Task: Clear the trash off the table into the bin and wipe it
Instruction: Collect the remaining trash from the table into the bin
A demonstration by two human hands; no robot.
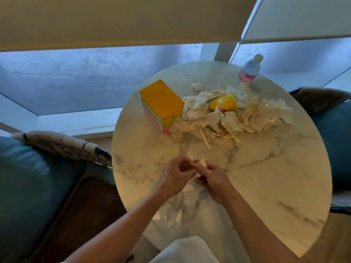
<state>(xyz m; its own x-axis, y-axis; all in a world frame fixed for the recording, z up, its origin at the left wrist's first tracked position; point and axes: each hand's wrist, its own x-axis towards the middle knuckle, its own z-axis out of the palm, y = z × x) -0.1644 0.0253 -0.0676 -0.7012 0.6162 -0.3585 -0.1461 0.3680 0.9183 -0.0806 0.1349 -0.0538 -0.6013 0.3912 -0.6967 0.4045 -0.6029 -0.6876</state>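
A round marble table (275, 177) fills the middle of the view. Over its near centre my left hand (175, 176) and my right hand (213, 179) meet, both pinching one small crumpled paper scrap (202, 163) between the fingertips. Behind them lies a wide heap of crumpled white tissues and wrappers (247, 114), with a tipped yellow paper cup (223, 103) in it and a wooden stick (204, 138) poking out toward me. A small tissue ball (197, 86) sits apart at the back. No bin is in view.
A yellow tissue box (161, 104) stands at the table's left rear. A water bottle (249, 70) stands at the far edge. Teal cushioned chairs flank the table at left (34, 183) and right (334, 141). A window wall lies behind. A white cloth (186, 249) shows at the bottom edge.
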